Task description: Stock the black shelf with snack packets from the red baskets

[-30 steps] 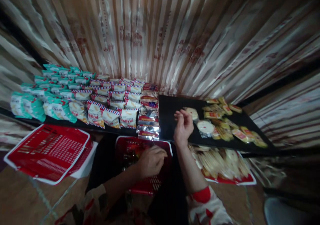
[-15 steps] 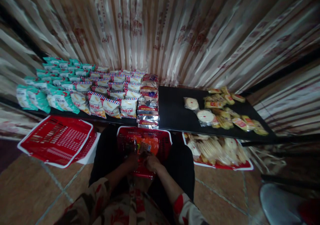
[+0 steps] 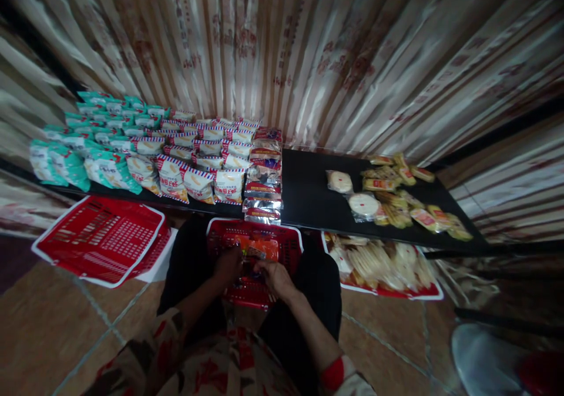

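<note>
A red shopping basket (image 3: pixel 293 248) with a white rim sits between my knees, below the front edge of the black table. Over it, my left hand (image 3: pixel 228 265) and my right hand (image 3: pixel 274 277) are close together with fingers curled in. Some small dark, shiny item appears between them, too dim to name. Just beyond my fingers lies an orange packet (image 3: pixel 267 247) inside the basket. Directly above the basket, a column of silver-and-brown foil packets (image 3: pixel 263 187) runs along the table, the nearest one at the edge.
The black table (image 3: pixel 304 199) bears teal snack bags (image 3: pixel 108 173), white-and-red snack bags (image 3: pixel 200 184), round white packaged cakes (image 3: pixel 362 206) and yellow packets (image 3: pixel 425 218). An upturned red basket (image 3: pixel 106 237) stands left; another basket (image 3: pixel 396 293) with wrapped flat food stands right. A stool (image 3: pixel 480 355) is lower right.
My right hand has shifted slightly right and up, and my left hand a little left and up. The dark packet seen between them earlier is now less visible. The view has tilted slightly.
</note>
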A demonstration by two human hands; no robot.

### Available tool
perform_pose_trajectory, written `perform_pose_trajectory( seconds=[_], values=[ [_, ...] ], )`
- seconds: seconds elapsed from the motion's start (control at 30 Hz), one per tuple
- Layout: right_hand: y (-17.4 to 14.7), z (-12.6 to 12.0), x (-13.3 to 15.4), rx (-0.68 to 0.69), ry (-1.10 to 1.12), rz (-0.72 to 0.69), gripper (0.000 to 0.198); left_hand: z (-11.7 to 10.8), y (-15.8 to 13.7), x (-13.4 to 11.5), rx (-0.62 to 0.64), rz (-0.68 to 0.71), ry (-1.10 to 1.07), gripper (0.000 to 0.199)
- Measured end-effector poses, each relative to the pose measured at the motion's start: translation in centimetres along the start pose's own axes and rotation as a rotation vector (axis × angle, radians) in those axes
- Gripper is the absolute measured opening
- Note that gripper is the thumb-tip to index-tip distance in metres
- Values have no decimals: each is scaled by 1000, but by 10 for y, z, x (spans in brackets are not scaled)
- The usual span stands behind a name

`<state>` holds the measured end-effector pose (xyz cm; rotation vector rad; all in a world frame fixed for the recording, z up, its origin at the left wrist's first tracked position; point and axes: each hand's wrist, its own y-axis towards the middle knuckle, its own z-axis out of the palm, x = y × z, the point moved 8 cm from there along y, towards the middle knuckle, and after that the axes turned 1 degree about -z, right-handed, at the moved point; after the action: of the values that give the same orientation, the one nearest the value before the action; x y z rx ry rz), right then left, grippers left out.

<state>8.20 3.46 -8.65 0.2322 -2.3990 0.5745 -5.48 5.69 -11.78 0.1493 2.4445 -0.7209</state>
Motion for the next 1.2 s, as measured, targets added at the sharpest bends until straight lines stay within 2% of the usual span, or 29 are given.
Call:
perform_pose_trajectory(
  seconds=[0.13, 0.27, 0.37, 0.47, 0.57, 0.63, 0.7, 0.9, 0.97, 1.07, 1.13, 1.2],
  values=[
    [-16, -37, 12, -91, 189, -58, 33, -42, -7, -17, -173, 80, -40, 41],
    [-33, -76, 29, -136, 423, -97, 36, -68, -19, -45, -174, 248, 46, 18],
    [-44, -106, 36, -183, 678, -77, 51, -84, -28, -58, -174, 287, 0, 8],
    [-54, -132, 32, -275, 935, -41, 68, -94, -38, -70, -135, 323, -211, 8],
    [-63, -148, 21, -394, 1124, -38, 67, -103, -49, -82, -65, 354, -551, 15],
    [-67, -151, 17, -456, 1204, -62, 54, -111, -55, -89, -69, 357, -755, 19],
    [-69, -147, 18, -460, 1253, -85, 42, -119, -59, -94, -116, 330, -905, 23],
    [-62, -119, 42, -414, 1207, -52, 40, -123, -70, -107, -300, 205, -1085, 33],
    [-58, -112, 48, -417, 1196, -47, 36, -116, -72, -112, -285, 189, -1105, 33],
    [-57, -108, 48, -449, 1227, -46, 37, -104, -71, -119, -192, 192, -1100, 28],
    [-58, -112, 44, -487, 1230, -33, 38, -101, -68, -123, -152, 218, -1076, 22],
    [-58, -122, 39, -534, 1210, -30, 38, -103, -64, -125, -164, 249, -1035, 18]
  ],
)
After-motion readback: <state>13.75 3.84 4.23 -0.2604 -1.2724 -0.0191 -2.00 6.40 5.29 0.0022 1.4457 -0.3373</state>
